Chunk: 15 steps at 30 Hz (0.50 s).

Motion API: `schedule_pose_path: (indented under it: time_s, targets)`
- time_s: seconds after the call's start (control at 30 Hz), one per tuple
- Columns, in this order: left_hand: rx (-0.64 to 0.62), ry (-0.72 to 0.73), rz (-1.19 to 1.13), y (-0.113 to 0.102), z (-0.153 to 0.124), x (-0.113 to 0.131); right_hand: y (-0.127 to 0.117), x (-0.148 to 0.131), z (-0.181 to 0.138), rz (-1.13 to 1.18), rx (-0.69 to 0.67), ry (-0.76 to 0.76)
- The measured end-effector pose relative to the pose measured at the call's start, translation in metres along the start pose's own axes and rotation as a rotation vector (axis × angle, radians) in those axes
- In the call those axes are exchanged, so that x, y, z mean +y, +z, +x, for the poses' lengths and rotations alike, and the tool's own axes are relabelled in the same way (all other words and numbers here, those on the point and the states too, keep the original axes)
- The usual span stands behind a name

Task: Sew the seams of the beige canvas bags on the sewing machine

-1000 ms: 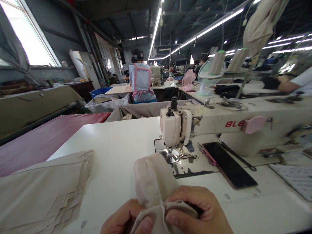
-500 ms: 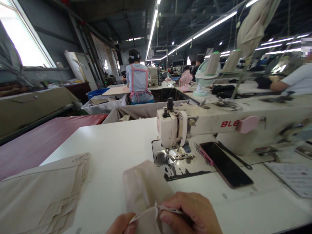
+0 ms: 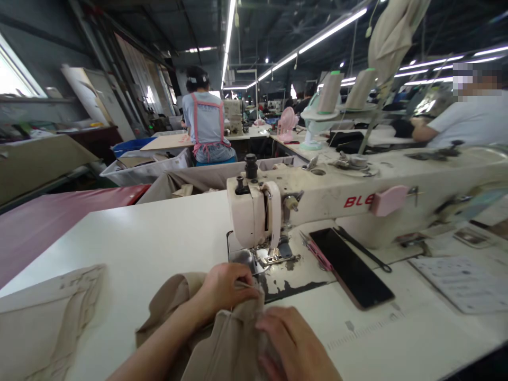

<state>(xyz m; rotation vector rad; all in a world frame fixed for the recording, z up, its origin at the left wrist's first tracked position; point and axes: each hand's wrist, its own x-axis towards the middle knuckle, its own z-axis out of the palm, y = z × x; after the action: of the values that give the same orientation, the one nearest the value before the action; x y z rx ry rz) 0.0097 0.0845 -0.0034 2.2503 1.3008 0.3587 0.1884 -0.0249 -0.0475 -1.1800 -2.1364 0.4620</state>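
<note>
A beige piece of fabric (image 3: 226,344) lies bunched and folded on the table just in front of the sewing machine (image 3: 254,217). My left hand (image 3: 228,286) pinches its upper edge close to the presser foot (image 3: 274,256). At the right side of the cloth is my right hand (image 3: 291,338), its fingers bent against the edge and slightly blurred. The fabric's far edge stops short of the presser foot. Part of the cloth is hidden beneath my left forearm.
Stacked beige fabric pieces (image 3: 43,323) lie at the left. Right of the needle are pink-handled snips (image 3: 319,251), a black phone (image 3: 353,267) and a printed sheet (image 3: 456,280). Behind the table stands a cloth-lined bin (image 3: 214,177). A person (image 3: 208,116) sits beyond; another (image 3: 468,116) is at right.
My left hand has moved up and forward with the fabric, toward the presser foot. The cloth has turned and bunched leftward. My view has shifted to the right.
</note>
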Motion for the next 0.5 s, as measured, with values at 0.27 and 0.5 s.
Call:
schedule_pose_path:
  time_s: [0.27,0.5]
  targets:
    - [0.091,-0.131,-0.013,0.010,0.006,-0.002,-0.034,0.029,0.028,-0.079,-0.248,-0.381]
    - [0.145,-0.276,0.044,0.008,0.028,-0.005,-0.052,0.029,0.048,-0.066,-0.444,-0.256]
